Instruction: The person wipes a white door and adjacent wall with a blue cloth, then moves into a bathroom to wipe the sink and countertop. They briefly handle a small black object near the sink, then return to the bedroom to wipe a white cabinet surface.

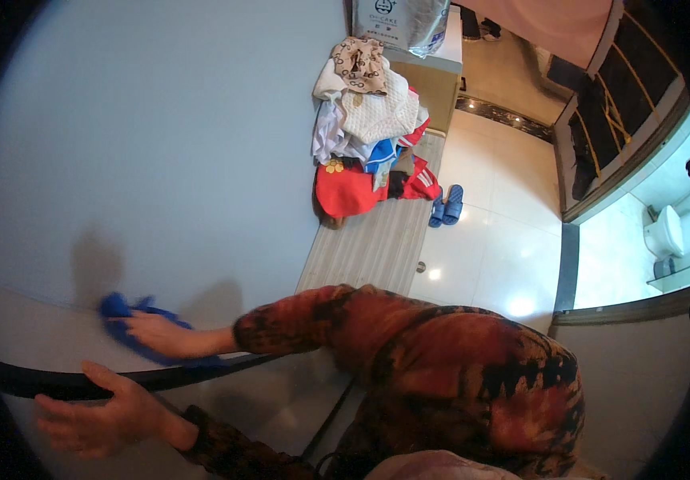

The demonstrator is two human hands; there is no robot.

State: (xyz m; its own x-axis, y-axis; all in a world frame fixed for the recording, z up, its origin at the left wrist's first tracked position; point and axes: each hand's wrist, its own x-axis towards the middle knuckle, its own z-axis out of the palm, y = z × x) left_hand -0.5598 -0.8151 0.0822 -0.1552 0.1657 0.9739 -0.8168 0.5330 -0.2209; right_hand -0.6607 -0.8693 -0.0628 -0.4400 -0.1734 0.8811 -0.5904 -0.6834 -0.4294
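My right hand (159,335) is closed on a blue cloth (141,348) and presses it on a broad, smooth pale surface (171,150). The cloth is bunched under the fingers and blurred, and part of it hangs towards a black edge strip (39,378). Lower in the view, my left hand (108,414) has its fingers spread, with the thumb in front of that strip. Nothing is in it. Both forearms reach leftward out of red-and-black patterned sleeves. Shadows fall on the pale surface just beyond the cloth.
A heap of folded clothes (378,114) lies on a striped ledge (369,240) beside the pale surface. Behind it, a plastic-wrapped package (399,24) stands on a cabinet (429,90). Blue slippers (453,204) rest on the tiled floor (489,240). A doorway at right shows a toilet (666,231).
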